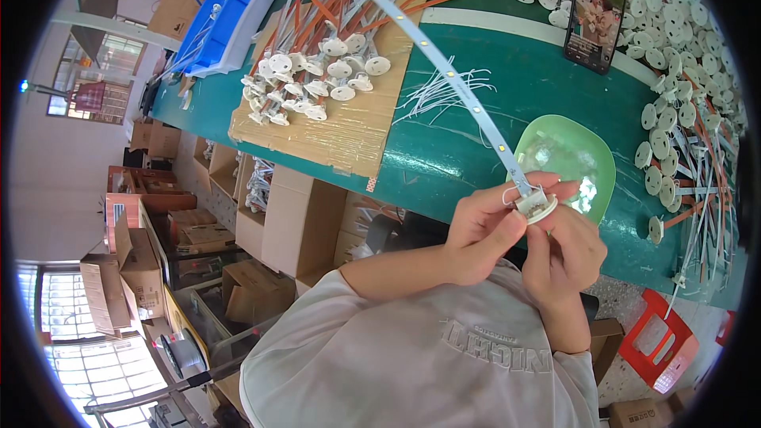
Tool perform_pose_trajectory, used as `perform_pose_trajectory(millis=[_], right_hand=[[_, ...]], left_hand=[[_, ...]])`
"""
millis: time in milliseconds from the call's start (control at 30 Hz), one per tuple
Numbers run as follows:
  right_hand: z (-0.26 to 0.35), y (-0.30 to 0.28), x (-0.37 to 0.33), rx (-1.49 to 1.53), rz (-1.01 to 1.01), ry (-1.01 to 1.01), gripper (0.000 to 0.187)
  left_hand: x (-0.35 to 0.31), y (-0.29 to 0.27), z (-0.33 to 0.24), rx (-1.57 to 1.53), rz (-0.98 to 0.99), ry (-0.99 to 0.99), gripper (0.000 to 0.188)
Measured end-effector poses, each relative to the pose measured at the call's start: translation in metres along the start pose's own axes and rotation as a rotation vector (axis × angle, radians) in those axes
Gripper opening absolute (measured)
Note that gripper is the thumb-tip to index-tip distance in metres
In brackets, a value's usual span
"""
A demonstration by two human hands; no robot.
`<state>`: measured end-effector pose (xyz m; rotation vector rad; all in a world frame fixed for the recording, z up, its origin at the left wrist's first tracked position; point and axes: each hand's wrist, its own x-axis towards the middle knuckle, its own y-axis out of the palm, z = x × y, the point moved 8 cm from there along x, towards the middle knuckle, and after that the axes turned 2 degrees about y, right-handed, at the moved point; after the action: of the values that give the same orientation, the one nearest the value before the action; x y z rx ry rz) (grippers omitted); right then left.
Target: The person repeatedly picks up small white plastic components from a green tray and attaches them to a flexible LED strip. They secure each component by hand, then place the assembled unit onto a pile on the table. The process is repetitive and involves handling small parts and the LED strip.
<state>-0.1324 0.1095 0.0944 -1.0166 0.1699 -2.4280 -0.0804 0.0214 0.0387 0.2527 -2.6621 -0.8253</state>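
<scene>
A long, narrow LED strip (450, 75) rises from my hands toward the far left, with small yellow chips along it. Its near end sits in a white round end cap (541, 209), and a thin white wire loops beside the joint. My left hand (485, 230) is closed on the cap from the left, thumb against its edge. From the right, my right hand (567, 250) pinches the same cap with bent fingers. Just beyond my hands stands a light green bowl (606, 160) holding small clear pieces. Loose white wires (448, 97) lie on the green table left of the bowl.
Capped strips (317, 71) are heaped on a cardboard sheet (317, 143) at left. More white caps (688, 32) crowd the right side, near a phone (594, 20) showing a picture. A blue bin (230, 20) stands far left; a red stool (658, 341) is at lower right.
</scene>
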Motion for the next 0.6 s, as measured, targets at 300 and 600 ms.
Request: perform_pose_trajectory(millis=[300,600], right_hand=[[-0.018,0.005,-0.005,0.176,-0.034,0.091,0.021],[-0.056,-0.086,-0.046,0.26,-0.357,0.264,0.029]], left_hand=[[0.008,-0.023,-0.017,0.358,-0.116,-0.046,0.055],[0.044,-0.176,-0.201,2.435,-0.498,0.08,0.048]])
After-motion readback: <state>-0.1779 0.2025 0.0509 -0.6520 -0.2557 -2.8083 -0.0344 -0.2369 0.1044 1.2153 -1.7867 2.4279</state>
